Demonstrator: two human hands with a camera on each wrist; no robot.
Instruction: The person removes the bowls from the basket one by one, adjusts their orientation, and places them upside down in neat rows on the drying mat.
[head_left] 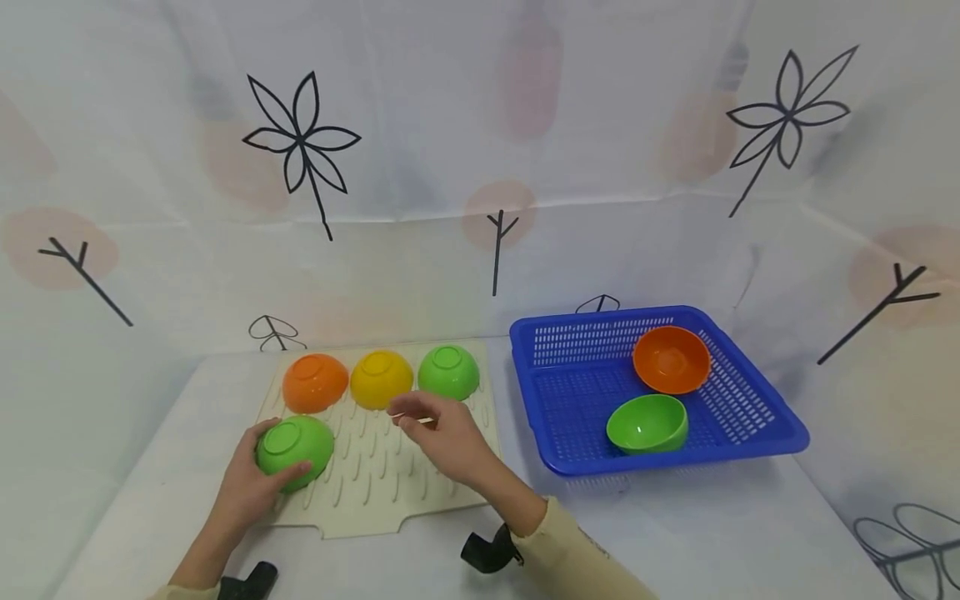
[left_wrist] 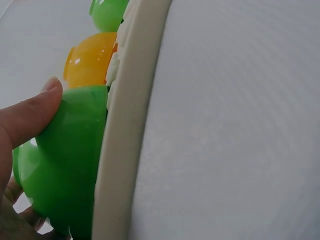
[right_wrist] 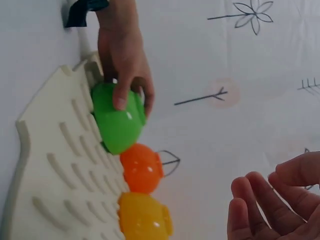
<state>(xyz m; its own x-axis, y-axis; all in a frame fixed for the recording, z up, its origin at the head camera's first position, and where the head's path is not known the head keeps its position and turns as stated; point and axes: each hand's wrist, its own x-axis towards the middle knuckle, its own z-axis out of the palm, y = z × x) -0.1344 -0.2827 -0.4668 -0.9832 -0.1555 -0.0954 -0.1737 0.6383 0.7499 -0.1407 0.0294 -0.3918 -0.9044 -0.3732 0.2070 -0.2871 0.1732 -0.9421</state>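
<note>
At the front left of a cream drying rack, my left hand grips an upside-down green bowl, thumb on the near side and fingers around the far side. In the left wrist view this green bowl has its rim against the rack's ridges. My right hand hovers over the rack with loosely bent fingers and nothing in it. Behind the hands, an orange bowl, a yellow bowl and another green bowl sit upside down in a row along the rack's back.
To the right stands a blue basket with slotted walls. Inside it, an orange bowl and a green bowl lie with their openings showing. A white cloth printed with leaves and twigs hangs behind the white table.
</note>
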